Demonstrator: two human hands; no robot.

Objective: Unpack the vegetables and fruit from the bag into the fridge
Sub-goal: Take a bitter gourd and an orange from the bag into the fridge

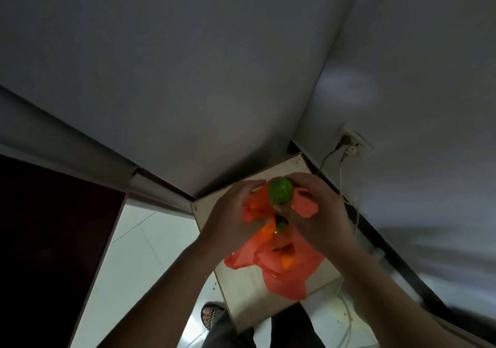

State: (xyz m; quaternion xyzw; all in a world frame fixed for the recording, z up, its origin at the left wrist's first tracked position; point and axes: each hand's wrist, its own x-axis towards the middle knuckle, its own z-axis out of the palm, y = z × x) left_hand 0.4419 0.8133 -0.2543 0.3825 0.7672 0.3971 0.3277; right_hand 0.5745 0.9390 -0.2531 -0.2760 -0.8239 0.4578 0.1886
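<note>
Orange thin plastic bag (279,261) on pale wooden worktop (241,294); our left hand (236,213) grip pinches bag mouth wide, right hand (316,208) grip grasping round green fruit (280,190), lifting clear.

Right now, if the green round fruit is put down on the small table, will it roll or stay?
The green fruit looks round and smooth, so it would probably roll on the flat wooden table. It fits in the right hand, so it is likely light.
</note>
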